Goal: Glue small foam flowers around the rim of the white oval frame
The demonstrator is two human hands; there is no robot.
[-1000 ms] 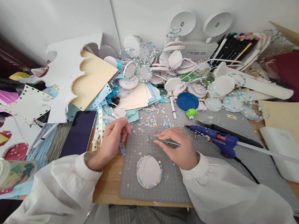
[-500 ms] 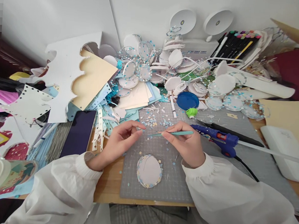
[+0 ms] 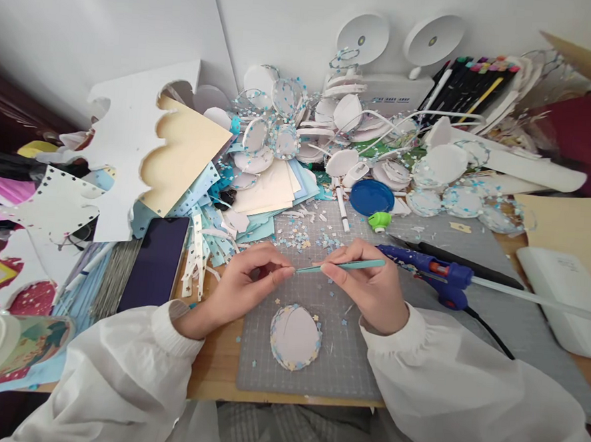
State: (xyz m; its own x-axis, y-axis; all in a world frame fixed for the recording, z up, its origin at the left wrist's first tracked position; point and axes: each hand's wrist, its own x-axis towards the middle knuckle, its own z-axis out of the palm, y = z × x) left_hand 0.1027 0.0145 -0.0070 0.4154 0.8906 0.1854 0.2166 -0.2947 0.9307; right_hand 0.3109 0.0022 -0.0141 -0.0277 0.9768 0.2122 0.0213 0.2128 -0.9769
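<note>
Cluttered craft desk, right hand [image 3: 371,289] grip pinching tweezers [image 3: 340,266], left hand [image 3: 244,288] fingers pinched at tip

A: Sleeves, both arms?
B: White, thin crinkled fabric, loose and puffed, gathered at elastic cuffs. Left hand [image 3: 244,286] and right hand [image 3: 371,286] bare, no rings or watch visible.
A: Below the desk edge?
B: Grey plaid fabric at the lap.

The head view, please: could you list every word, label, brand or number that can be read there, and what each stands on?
None can be read.
Cutting mat: grid lines only, no legible numbers.
Phone: screen dark.
White device by the wall: a line of print, too small to read.
Marker pens: markings too blurred.
</note>
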